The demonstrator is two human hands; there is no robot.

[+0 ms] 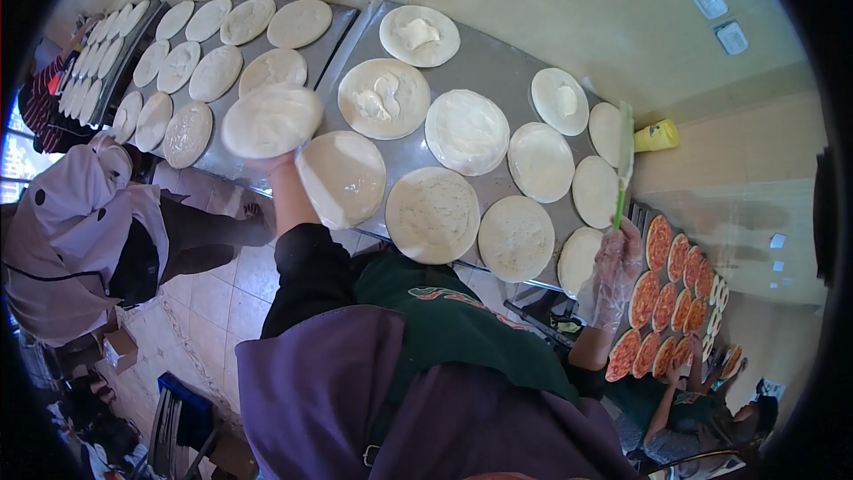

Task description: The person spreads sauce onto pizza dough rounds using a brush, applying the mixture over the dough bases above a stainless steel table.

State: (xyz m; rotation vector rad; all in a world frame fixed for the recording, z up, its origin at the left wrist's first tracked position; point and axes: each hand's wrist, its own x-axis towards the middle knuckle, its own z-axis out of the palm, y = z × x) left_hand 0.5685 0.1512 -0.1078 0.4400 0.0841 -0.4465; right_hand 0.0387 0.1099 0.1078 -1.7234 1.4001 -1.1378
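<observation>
"Where's the spatula?"

"At the right end of the metal table [498,58], in the right hand [615,253]. That hand wears a clear plastic glove, its fingers curled round the green handle."

"Which way does the spatula [626,140] point?"

"Away from the wearer, towards the wall. Its long axis runs nearly straight up the view, with a slight lean to the right at the top; the broad, pale blade is the far end and the handle the near one. A yellow container [657,136] sits just to the right of the blade."

"And the left hand [279,163]?"

"It's under a white-coated pizza base [273,120], bearing it from below at the near edge of the table. The fingers are hidden, so I can't tell how far they are spread."

"How does that base lie?"

"It's a disc, slightly blurred, seen at a slant, so it looks oval: the longer way runs left to right, the right side a little higher. In view it partly covers the base behind it."

"Anything on the others?"

"The base with a white dollop [384,98] lies flat, up and to the right of the raised one. Red-topped pizzas [658,243] are beyond the table's right end."
</observation>
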